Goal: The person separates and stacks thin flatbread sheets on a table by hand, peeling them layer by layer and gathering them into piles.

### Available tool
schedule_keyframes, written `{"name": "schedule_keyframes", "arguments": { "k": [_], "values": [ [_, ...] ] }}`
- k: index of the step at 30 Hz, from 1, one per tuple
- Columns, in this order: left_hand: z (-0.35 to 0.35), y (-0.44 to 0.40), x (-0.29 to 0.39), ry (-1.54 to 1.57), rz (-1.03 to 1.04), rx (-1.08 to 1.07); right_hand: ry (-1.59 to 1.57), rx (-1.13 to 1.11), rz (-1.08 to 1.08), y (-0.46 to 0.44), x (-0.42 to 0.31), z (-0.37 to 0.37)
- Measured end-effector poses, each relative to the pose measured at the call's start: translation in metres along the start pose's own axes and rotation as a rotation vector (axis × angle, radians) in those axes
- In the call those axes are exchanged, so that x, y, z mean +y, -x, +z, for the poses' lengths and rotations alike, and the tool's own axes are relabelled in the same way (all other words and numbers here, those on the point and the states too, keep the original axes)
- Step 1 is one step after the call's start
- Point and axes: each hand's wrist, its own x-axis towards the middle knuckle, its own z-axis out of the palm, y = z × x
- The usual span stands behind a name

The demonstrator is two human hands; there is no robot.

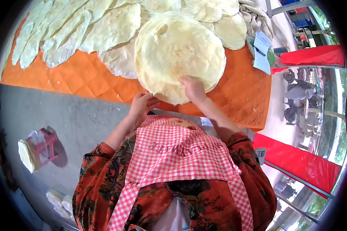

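Observation:
In front of me, a broad stack of thin, round, pale flatbreads (181, 52) lies on the orange table cover (239, 98). The top flatbread sits a little off from those below, so a lower one shows along the near side. My right hand (193, 89) is closed at the top flatbread's near edge, its fingertips pointing left on the bread. At the lower left rim of the stack, my left hand (142, 103) has loosely bent fingers, slightly apart, with the thumb beside the bread edge. I see nothing held in it.
Overlapping rows of flatbreads (112, 29) cover the table's far side. A notepad with a pen (261, 52) and a crumpled cloth (255, 17) lie at the right. On the grey floor to the left stands a pink stool (46, 146) bearing a pale round stack (28, 156).

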Motion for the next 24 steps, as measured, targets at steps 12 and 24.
{"name": "schedule_keyframes", "arguments": {
  "k": [12, 24],
  "values": [
    [0.034, 0.005, -0.037, 0.202, 0.221, -0.24, -0.056, 0.023, -0.051, 0.021, -0.02, 0.001],
    [0.043, -0.004, -0.053, 0.029, 0.365, -0.256, -0.176, -0.194, 0.062, 0.012, -0.03, -0.011]
  ]
}}
